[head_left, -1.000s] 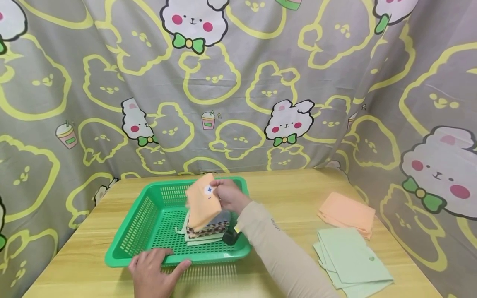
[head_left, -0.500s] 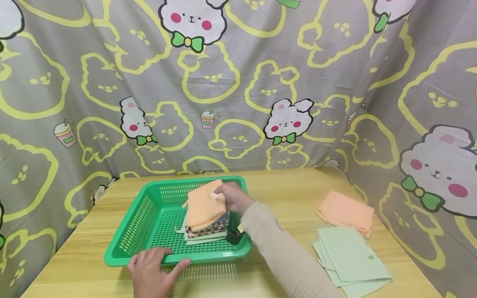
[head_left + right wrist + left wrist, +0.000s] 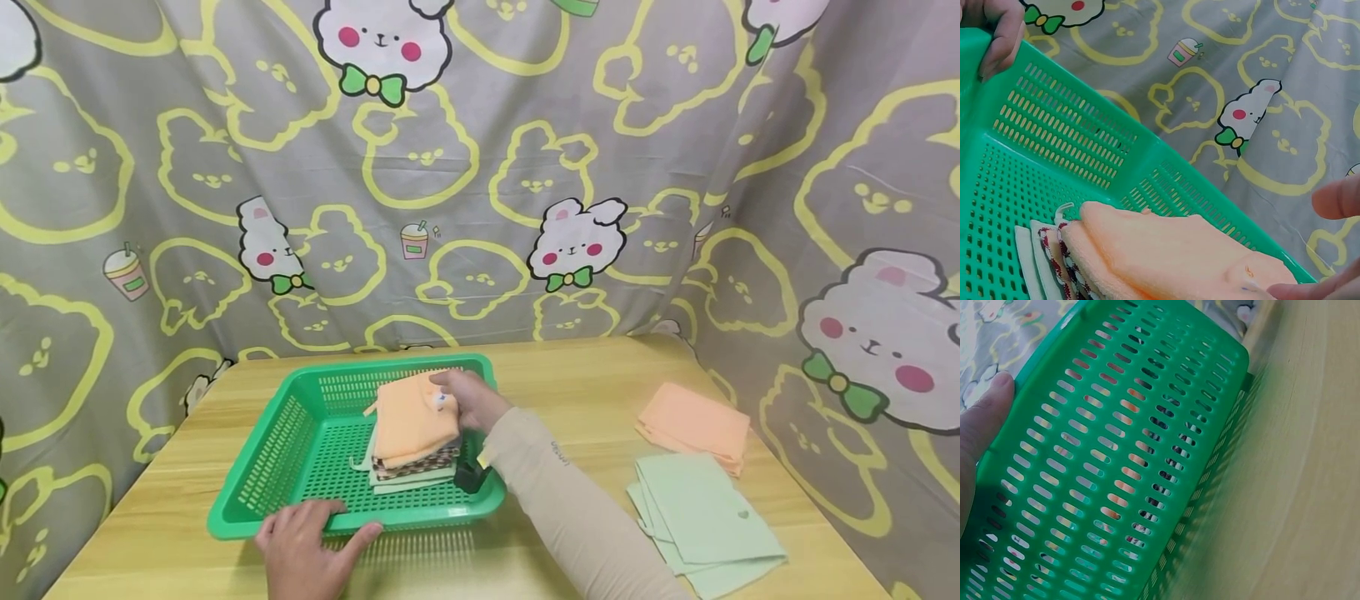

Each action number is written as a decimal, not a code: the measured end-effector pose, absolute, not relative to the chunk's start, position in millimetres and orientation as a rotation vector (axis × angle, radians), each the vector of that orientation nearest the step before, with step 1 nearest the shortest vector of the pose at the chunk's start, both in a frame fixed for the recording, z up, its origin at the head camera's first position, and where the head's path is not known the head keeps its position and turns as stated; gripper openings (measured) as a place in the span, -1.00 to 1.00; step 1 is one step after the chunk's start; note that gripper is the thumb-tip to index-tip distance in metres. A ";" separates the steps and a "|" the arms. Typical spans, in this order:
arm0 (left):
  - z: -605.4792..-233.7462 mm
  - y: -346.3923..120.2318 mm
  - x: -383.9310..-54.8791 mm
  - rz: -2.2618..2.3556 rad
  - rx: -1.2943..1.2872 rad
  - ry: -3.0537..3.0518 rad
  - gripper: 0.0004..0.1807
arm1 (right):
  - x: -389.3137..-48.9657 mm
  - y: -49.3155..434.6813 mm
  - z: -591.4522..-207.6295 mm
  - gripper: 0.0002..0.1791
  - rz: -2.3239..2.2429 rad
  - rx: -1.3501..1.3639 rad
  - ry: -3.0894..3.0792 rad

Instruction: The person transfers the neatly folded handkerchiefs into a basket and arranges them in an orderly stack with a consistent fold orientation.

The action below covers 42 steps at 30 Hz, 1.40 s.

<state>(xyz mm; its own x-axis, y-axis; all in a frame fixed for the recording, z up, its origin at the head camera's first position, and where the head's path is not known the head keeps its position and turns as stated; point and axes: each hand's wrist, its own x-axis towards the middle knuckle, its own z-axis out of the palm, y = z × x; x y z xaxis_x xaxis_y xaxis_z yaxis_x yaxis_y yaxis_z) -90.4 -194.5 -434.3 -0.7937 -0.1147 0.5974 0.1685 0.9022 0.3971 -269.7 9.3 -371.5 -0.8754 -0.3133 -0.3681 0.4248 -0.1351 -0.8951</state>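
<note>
In the head view my left hand (image 3: 311,542) grips the near rim of the green plastic basket (image 3: 247,492), thumb outside and fingers over the edge. The left wrist view shows that thumb at the rim beside the slotted basket wall (image 3: 1085,444). My right hand (image 3: 474,400) is at the right edge of a folded peach towel (image 3: 408,421), which lies on top of a stack of folded cloths (image 3: 420,479) inside the basket. From the right wrist, one fingertip touches the towel near its small embroidered patch (image 3: 1247,272), while another finger (image 3: 1338,199) stands apart from it.
On the wooden table (image 3: 570,392), to the right, lie another folded peach towel (image 3: 693,425) and a folded light green cloth (image 3: 708,517). A patterned curtain (image 3: 480,167) surrounds the back and sides. The basket's left half shows its bare grid floor.
The peach towel, held tilted above the stack a second ago, has come down and now lies flat on it. My right hand has lowered and loosened; the left has stayed on the rim.
</note>
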 end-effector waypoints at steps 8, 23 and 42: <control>-436.3 -195.6 -91.1 -0.581 -0.048 -2.408 -0.47 | -270.1 9.4 -372.7 -0.31 -1.967 0.128 1.692; -436.4 -196.2 -90.3 -0.570 -0.046 -2.400 -0.45 | -271.1 9.2 -373.1 -0.26 -1.926 0.149 1.724; -438.1 -196.8 -91.5 -0.578 -0.058 -2.396 -0.47 | -285.0 16.1 -380.6 -0.36 -1.993 0.011 1.679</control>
